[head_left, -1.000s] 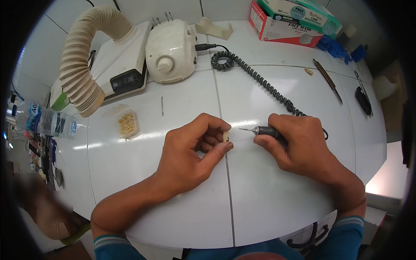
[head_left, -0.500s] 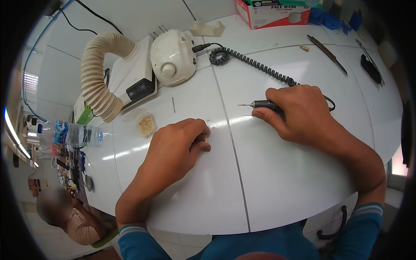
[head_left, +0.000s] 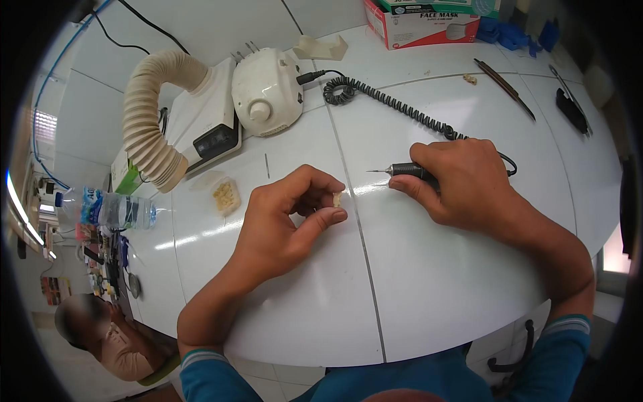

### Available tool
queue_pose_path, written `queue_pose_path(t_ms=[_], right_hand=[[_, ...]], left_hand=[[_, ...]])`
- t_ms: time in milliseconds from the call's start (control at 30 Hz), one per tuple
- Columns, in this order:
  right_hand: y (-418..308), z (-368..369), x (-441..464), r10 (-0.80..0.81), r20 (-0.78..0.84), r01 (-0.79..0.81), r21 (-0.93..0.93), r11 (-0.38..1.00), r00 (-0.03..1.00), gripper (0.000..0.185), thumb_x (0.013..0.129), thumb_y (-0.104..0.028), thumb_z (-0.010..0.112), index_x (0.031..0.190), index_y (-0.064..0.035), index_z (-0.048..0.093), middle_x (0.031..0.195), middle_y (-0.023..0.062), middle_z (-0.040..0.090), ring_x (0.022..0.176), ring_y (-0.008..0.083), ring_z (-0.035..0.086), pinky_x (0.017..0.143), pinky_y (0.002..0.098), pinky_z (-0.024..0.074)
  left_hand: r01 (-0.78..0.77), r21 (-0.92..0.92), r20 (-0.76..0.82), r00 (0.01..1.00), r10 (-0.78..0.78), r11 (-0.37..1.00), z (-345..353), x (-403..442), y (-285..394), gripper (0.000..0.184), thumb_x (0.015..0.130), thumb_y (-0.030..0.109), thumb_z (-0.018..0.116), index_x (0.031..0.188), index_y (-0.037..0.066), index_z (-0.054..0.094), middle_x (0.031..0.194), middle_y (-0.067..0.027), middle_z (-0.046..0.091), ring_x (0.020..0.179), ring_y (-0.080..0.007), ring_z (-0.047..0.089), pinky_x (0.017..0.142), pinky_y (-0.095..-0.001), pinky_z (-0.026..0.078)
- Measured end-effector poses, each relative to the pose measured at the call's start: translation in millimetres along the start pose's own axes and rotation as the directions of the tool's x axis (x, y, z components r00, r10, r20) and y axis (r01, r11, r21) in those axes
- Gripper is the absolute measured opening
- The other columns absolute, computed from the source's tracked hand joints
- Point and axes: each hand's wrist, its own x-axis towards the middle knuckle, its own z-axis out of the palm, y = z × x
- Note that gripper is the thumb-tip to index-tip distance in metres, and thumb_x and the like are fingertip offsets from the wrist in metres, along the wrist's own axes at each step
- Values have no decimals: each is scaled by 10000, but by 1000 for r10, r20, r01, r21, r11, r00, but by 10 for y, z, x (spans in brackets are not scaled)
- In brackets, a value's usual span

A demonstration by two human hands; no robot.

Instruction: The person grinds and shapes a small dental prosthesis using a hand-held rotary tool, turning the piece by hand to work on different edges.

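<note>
Over the middle of the white table point(head_left: 308, 315): small pale piece point(head_left: 337, 199) in the left hand point(head_left: 278, 224), dark handpiece point(head_left: 406, 170) in the right hand point(head_left: 469, 184).
Left thumb and forefinger pinched narrow on the piece, which sits between their tips; remaining fingers curled behind. Right fingers wrapped round the handpiece, thumb along its near side; its thin metal bit point(head_left: 377, 171) points left, near the piece but apart from it. Coiled black cord point(head_left: 402, 110) runs from the white control box point(head_left: 268, 94) towards the right hand. Left of the left hand, a small clear container point(head_left: 232, 214) of pale pieces point(head_left: 226, 194); a thin rod point(head_left: 267, 166) lies just beyond. Ribbed hose point(head_left: 137, 110) arches farther left. Far right: brown pointed tool point(head_left: 506, 89), another pale bit of material point(head_left: 470, 79) beside it.
</note>
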Motion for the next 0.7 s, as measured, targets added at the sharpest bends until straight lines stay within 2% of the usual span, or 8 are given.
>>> queue_pose_path(t_ms=[100, 200, 300, 400, 700], right_hand=[[-2, -14, 1, -12, -3, 12, -5, 1000, 1000, 559, 1086, -588, 728, 903, -61, 767, 747, 114, 764, 641, 335, 743, 615, 474, 571], [-1, -10, -13, -30, 3, 30, -15, 999, 1000, 543, 1077, -585, 743, 911, -68, 756, 756, 105, 762, 618, 315, 735, 591, 465, 564], [2, 32, -44, -75, -33, 74, -37, 997, 997, 534, 1065, -586, 760, 913, -75, 743, 752, 95, 751, 590, 299, 721, 548, 448, 545], [-17, 56, -54, -113, -50, 112, -34, 993, 992, 531, 1051, -588, 777, 907, -79, 731, 736, 85, 734, 566, 291, 708, 509, 429, 523], [-122, 69, -87, -177, -48, 176, -23, 984, 983, 518, 1021, -580, 816, 911, -82, 725, 718, 67, 709, 532, 261, 687, 481, 407, 500]], left_hand=[[51, -402, -26, 997, -68, 914, 109, 55, -162, 288, 1037, 19, 846, 1277, -12, 691, 1081, -62, 773, 1005, -122, 759, 885, -304, 645], [108, -484, -16, 991, -132, 868, 153, 83, -220, 296, 1044, -2, 827, 1301, -15, 680, 1070, -53, 759, 1020, -118, 765, 903, -286, 645], [113, -440, -20, 991, -136, 891, 181, 72, -226, 312, 1038, 10, 837, 1312, -16, 693, 1091, -43, 755, 972, -98, 738, 921, -257, 619], [53, -316, -41, 997, -70, 947, 219, 60, -226, 284, 1023, 19, 849, 1272, -9, 716, 1052, -39, 760, 959, -94, 737, 894, -259, 625], [20, -242, -57, 998, -35, 970, 228, 60, -219, 297, 988, 28, 872, 1248, -8, 731, 998, -31, 763, 915, -83, 731, 830, -252, 623]])
